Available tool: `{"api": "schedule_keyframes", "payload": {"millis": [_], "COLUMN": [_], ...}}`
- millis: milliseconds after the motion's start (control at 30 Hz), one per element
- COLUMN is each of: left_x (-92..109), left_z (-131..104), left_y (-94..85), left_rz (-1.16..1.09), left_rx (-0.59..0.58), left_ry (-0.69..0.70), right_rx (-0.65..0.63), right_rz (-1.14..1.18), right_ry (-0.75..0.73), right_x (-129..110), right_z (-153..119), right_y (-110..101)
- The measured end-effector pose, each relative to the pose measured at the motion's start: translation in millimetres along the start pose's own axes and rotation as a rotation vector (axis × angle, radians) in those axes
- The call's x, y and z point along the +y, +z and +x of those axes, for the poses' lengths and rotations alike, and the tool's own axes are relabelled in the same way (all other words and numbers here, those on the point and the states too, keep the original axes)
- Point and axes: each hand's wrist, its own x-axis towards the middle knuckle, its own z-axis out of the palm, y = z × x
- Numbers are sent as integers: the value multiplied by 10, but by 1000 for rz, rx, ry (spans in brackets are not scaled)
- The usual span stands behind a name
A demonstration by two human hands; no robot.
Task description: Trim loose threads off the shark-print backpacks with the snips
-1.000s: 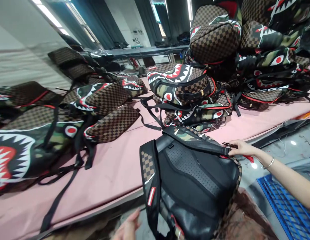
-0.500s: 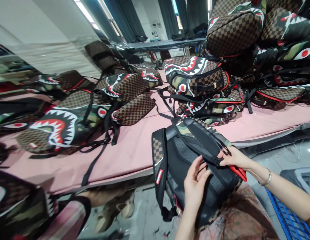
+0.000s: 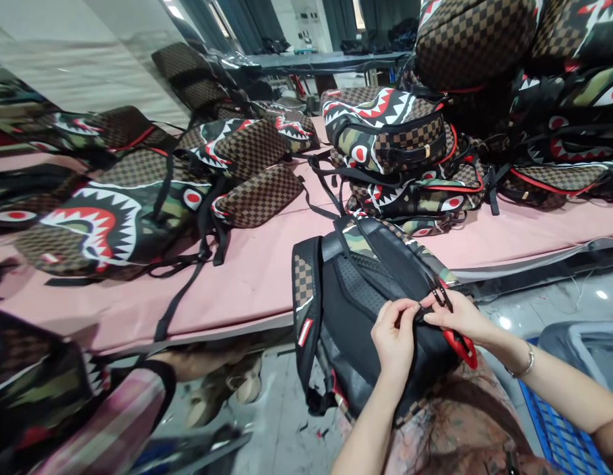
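A backpack (image 3: 343, 323) rests tilted at the table's near edge and against my lap, its black padded back facing up. Its right shoulder strap (image 3: 392, 254) runs down to my two hands. My left hand (image 3: 396, 333) is closed, thumb and finger pinching at the strap's lower end. Close beside it my right hand (image 3: 452, 316) is closed on the same strap end. Black prongs (image 3: 441, 297) stick out above the right fingers and a red loop (image 3: 462, 348) hangs below; they may be one small cutting tool, but the hand hides the join. What lies between the fingertips is hidden.
Backpacks with shark-mouth prints (image 3: 108, 224) lie on the pink-covered table (image 3: 257, 277), with a stack (image 3: 385, 142) beyond my hands. A blue basket (image 3: 558, 422) stands at lower right. At lower left another person's plaid sleeve (image 3: 118, 415) shows beside a bag.
My left hand has closed from loose, spread fingers into a pinch beside my right hand at the strap end. The view has tipped down slightly.
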Motion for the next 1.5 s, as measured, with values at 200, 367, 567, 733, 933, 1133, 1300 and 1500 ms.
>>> {"api": "schedule_keyframes", "payload": {"millis": [200, 367, 567, 733, 933, 1133, 1300, 1500], "left_x": [-67, -45, -15, -3, -53, -113, -113, -59], "left_z": [-8, -6, 15, 29, 47, 53, 51, 51], "left_y": [168, 191, 191, 183, 177, 162, 172, 154], "left_rz": [-153, -220, -215, -191, -188, -302, -300, -472], "left_rx": [75, 58, 23, 4, 6, -34, -30, 12], "left_ry": [-165, -214, -233, -235, -253, -329, -331, -431], "right_rx": [117, -52, -246, -348, -337, -323, -402, -324], "right_rz": [-481, -979, -1320, -1452, -1479, -1398, -1416, -1259], "right_ry": [-300, -697, -824, -881, -915, -889, -876, -910], "right_x": [-122, -372, -676, -834, -764, -764, -856, -687], "right_z": [-46, 42, 255, 346, 374, 389, 399, 411], "right_y": [-401, -704, -732, -616, -558, -622, -534, -623]}}
